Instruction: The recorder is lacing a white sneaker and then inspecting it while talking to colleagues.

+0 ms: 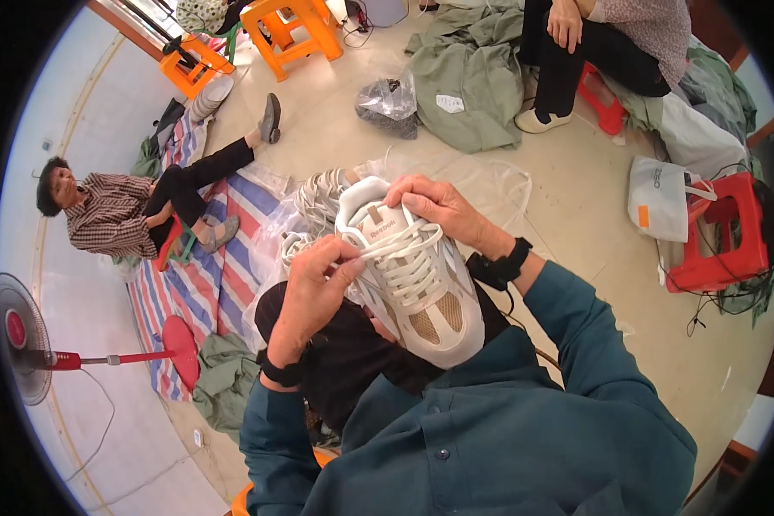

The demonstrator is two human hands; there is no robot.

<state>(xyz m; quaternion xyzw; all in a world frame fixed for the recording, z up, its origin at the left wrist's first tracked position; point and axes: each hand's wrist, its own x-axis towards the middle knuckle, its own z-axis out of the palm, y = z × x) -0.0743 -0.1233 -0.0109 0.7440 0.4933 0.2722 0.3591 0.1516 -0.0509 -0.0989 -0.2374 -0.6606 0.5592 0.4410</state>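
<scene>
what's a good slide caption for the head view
Both hands, left hand and right hand, lacing a white mesh-panelled sneaker with white shoelaces on the lap.

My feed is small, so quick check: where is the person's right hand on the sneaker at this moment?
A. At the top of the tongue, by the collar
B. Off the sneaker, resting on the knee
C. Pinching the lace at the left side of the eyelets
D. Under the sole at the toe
A: the right hand grips the top of the tongue of the white sneaker, while the left hand pinches the lace.
</scene>
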